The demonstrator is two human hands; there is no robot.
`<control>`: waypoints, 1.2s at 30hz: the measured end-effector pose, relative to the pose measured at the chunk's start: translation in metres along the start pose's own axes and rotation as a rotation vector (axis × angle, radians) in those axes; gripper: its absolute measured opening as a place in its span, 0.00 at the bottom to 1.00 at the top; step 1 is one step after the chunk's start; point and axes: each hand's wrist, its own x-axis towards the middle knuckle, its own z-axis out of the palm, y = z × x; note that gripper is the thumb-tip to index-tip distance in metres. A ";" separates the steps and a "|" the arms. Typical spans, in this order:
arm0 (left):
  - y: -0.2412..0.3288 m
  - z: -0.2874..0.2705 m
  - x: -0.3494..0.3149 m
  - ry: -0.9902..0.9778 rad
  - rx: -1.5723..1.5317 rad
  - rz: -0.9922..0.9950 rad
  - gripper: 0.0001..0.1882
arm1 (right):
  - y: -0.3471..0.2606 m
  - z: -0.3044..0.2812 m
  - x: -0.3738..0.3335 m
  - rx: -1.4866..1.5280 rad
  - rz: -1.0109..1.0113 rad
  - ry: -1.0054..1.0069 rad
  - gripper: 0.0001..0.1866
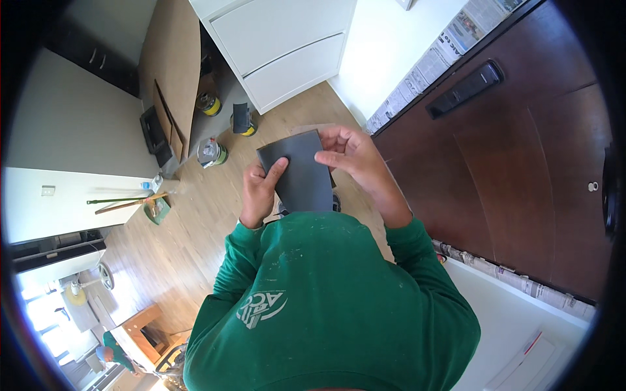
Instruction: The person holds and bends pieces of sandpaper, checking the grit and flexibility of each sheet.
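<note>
A dark grey sheet (304,179), which looks like sandpaper, is held up in front of my green-sleeved torso. My left hand (259,186) pinches its left edge, thumb on the face and fingers behind. With the thumb at its upper right edge and the fingers curled behind, my right hand (352,153) grips it too. The sheet's lower end comes close to my shirt, and a shoe shows partly beneath it. Beyond the hands, another dark sheet (241,118) stands bent on a yellow-banded can (249,131) on the floor.
A brown door (495,182) with a black lock (466,89) stands at right, its frame covered in newspaper (430,68). White drawers (287,52) are ahead. Paint cans (212,153) and a green dustpan (157,210) sit at left. Another person (114,352) is at the far lower left.
</note>
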 end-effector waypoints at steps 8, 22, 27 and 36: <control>0.013 -0.008 0.013 0.072 0.000 0.077 0.13 | 0.008 -0.005 -0.007 -0.148 0.167 -0.073 0.12; 0.015 -0.016 0.011 -0.188 -0.014 -0.104 0.14 | 0.021 -0.018 0.003 -0.107 0.074 0.019 0.10; 0.010 -0.018 0.015 -0.186 0.023 -0.049 0.14 | 0.026 -0.020 0.004 -0.090 0.095 0.006 0.09; 0.014 -0.025 0.019 -0.232 -0.020 -0.071 0.14 | 0.019 -0.016 0.004 -0.086 0.091 -0.014 0.10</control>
